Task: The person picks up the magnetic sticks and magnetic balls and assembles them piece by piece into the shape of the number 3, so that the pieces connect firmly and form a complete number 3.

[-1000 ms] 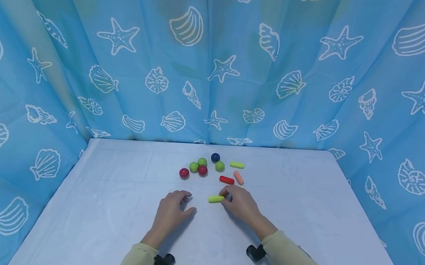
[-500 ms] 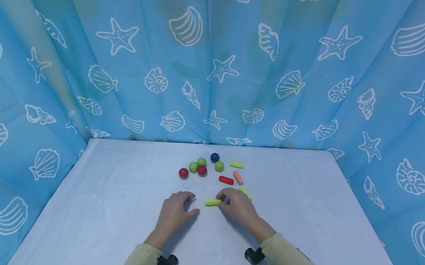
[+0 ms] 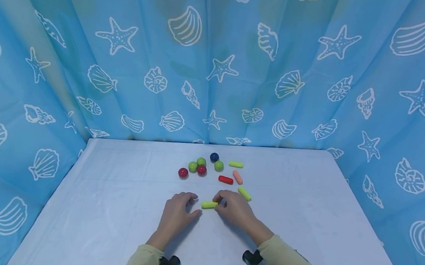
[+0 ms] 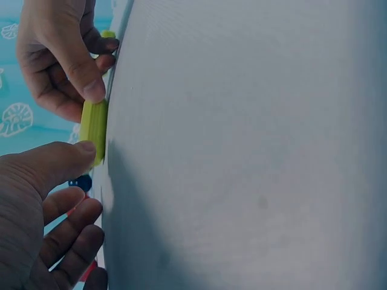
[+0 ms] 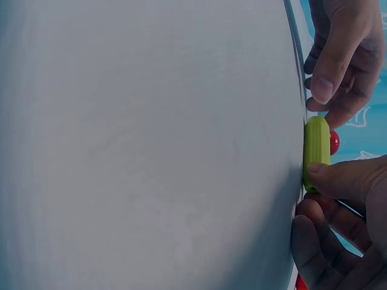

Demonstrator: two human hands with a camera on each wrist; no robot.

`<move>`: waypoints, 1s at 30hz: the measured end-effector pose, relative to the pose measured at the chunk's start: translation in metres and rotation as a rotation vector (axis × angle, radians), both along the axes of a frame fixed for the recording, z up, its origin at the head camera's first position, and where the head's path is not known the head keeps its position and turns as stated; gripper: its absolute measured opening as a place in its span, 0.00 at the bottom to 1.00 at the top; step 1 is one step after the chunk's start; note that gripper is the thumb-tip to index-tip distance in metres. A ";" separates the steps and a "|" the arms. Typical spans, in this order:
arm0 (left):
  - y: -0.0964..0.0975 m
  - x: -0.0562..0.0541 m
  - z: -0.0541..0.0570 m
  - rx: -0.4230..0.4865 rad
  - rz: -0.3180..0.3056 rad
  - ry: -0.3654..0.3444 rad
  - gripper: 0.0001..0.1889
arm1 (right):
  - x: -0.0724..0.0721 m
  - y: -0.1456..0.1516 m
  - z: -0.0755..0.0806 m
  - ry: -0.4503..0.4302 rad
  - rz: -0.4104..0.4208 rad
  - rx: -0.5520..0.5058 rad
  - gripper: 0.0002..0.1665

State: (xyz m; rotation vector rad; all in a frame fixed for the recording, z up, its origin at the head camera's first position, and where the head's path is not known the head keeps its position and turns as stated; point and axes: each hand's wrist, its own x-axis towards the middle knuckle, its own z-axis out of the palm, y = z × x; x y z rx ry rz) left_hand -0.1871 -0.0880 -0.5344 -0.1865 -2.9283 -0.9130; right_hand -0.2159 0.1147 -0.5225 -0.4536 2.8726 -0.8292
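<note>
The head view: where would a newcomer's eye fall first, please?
Probably on the blue seashell-patterned curtain, which fills the background behind the white table. Next may come the yellow-green stick near the table's middle, pinched at one end by the right hand, with the left hand close to the other end. Beyond the hands, the red, green and dark blue balls stand out against the white.

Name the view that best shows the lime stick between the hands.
The right wrist view: the lime stick is large there, and only the right thumb overlaps part of it. The left wrist view shows it large too, but both thumbs overlap it. The head view shows it small, one end at the right hand.
</note>
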 end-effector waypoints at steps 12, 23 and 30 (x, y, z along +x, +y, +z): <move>0.006 0.000 0.000 0.005 -0.006 -0.001 0.21 | 0.003 -0.005 -0.003 0.002 0.005 -0.015 0.10; 0.004 -0.001 0.001 0.029 -0.022 -0.025 0.14 | 0.006 -0.008 -0.004 -0.008 0.012 -0.025 0.10; 0.004 -0.003 -0.002 0.041 -0.034 -0.012 0.10 | 0.006 -0.008 -0.004 0.006 0.017 -0.036 0.10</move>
